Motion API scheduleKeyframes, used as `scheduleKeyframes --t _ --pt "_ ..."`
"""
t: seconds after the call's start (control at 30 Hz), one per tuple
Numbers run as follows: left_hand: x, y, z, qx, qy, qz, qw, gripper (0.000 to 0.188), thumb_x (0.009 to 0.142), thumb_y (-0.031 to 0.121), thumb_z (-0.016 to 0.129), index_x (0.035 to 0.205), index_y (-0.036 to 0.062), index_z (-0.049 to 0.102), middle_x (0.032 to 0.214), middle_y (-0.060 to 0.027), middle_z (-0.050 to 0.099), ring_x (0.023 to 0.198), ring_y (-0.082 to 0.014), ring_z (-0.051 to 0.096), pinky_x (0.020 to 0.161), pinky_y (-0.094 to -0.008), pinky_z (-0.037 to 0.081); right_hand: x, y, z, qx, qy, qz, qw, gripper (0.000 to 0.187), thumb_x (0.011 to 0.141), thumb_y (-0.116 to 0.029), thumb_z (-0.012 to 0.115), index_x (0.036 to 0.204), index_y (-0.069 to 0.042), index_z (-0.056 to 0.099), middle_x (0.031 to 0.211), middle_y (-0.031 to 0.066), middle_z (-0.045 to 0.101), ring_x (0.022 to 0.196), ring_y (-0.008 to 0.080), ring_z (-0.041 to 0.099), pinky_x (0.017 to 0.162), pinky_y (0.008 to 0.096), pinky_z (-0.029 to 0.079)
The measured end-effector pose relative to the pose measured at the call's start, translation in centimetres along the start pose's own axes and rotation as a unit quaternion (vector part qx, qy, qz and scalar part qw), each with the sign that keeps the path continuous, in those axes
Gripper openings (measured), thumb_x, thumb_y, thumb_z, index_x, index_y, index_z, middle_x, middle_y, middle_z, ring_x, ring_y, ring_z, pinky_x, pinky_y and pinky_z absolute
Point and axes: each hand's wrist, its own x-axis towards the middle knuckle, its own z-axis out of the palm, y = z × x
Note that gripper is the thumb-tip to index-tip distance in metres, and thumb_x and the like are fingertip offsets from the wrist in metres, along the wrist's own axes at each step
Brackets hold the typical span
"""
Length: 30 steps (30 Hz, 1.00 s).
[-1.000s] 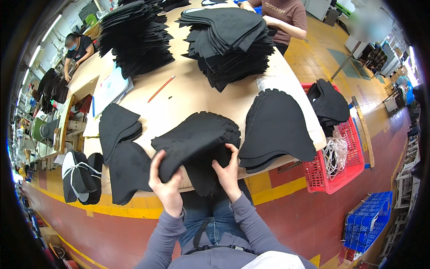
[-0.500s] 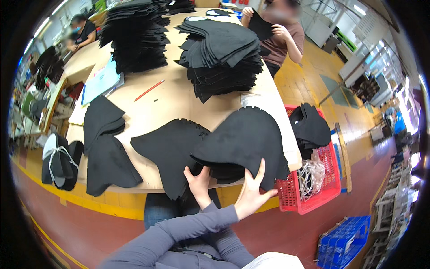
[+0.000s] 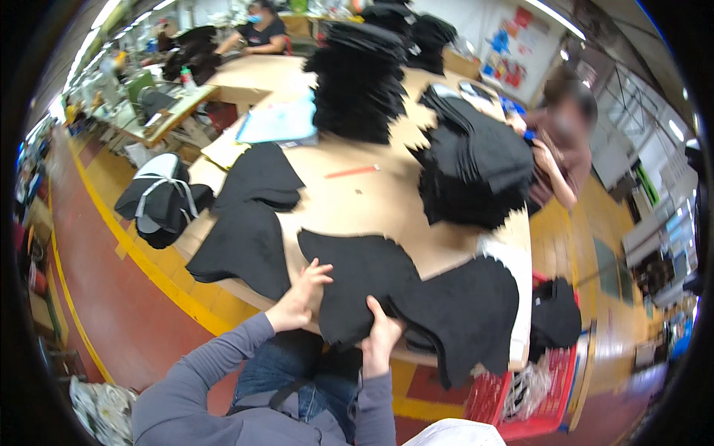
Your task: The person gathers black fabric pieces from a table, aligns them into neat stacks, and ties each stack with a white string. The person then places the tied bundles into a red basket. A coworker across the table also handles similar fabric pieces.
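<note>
Grey sleeves (image 3: pixel 234 353) run up from the lower edge to two bare hands. Right hand (image 3: pixel 381 334): thumb raised along the near part of the black middle panel (image 3: pixel 364 275), other fingers partly hidden; degree of closure not determinable from this view. Left hand (image 3: pixel 299 297): fingers extended, loosely spread, at the panel's left edge; contact unclear. Middle panel: flat at the near edge of the pale table (image 3: pixel 342 212). To its right, meeting it, a black right stack (image 3: pixel 476 312), lower corner past the table edge; a red crate (image 3: pixel 485 401) with white cords (image 3: pixel 528 390) lies beyond that corner. To its left, a front-left stack (image 3: pixel 249 249), then a rear-left stack (image 3: pixel 260 175); farther left, a bundle (image 3: pixel 158 197) bound with white strap. Mid-table: red pencil (image 3: pixel 352 172), light-blue folder (image 3: pixel 279 123). Farther: thick right-hand pile (image 3: pixel 476 160), a person in brown (image 3: pixel 571 145) beside it; taller black pile (image 3: pixel 357 85). Background: second person (image 3: pixel 262 36), masked, dark top, one arm extended over a work surface
</note>
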Motion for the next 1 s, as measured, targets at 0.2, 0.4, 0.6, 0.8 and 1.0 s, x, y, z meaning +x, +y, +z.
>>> scheduleKeyframes --t 0.2,0.4,0.6,0.8,1.0 --pt "1.4 -1.9 -1.3 0.123 0.214 0.199 0.948 0.019 0.086 0.014 0.065 0.105 0.0129 0.061 0.110 -0.0063 0.067 0.120 -0.0245 0.058 0.116 -0.0530 0.021 -7.3 -1.2 4.0 0.064 0.001 -0.003 0.998 0.102 0.077 0.014 0.066 0.154 -0.015 0.007 0.150 0.0146 0.028 0.132 0.0296 0.039 0.109 0.0406 0.036" --pt "3.3 3.5 -5.6 -0.105 0.442 0.301 0.838 0.014 0.088 0.018 0.067 0.093 0.0064 0.062 0.092 -0.0107 0.070 0.093 -0.0202 0.068 0.096 -0.0391 0.047 -9.5 -2.0 6.6 0.097 -0.250 -0.239 0.933 0.103 0.086 -0.035 0.065 0.156 -0.026 -0.010 0.159 0.0142 0.014 0.144 0.0309 0.022 0.118 0.0464 0.019" --pt "1.7 9.3 -6.6 -0.350 0.468 0.149 0.798 0.050 0.075 -0.006 0.077 0.120 -0.0016 0.057 0.111 -0.0070 0.065 0.098 -0.0159 0.064 0.084 -0.0292 0.052 -3.4 1.5 7.4 -0.119 -0.201 -0.233 0.944 0.076 0.084 -0.046 0.067 0.141 -0.005 0.039 0.140 0.0169 0.046 0.127 0.0320 0.048 0.107 0.0449 0.038" --pt "-0.7 10.4 -3.1 -0.517 0.367 -0.035 0.773 0.026 0.082 0.001 0.067 0.107 0.0052 0.062 0.100 -0.0037 0.061 0.101 -0.0210 0.060 0.089 -0.0355 0.046 -1.9 -1.9 5.9 -0.035 -0.329 -0.200 0.922 0.070 0.076 -0.040 0.078 0.127 -0.001 0.050 0.121 0.0118 0.058 0.111 0.0263 0.058 0.096 0.0416 0.048" --pt "-1.2 5.1 -12.2 -0.635 0.366 0.032 0.679 0.074 0.080 0.001 0.073 0.144 0.0059 0.036 0.124 -0.0100 0.061 0.111 -0.0204 0.061 0.095 -0.0344 0.050 -1.2 -0.7 6.5 -0.066 -0.211 -0.244 0.944 0.072 0.068 -0.018 0.073 0.131 -0.002 0.044 0.122 0.0106 0.054 0.111 0.0248 0.056 0.097 0.0386 0.046"
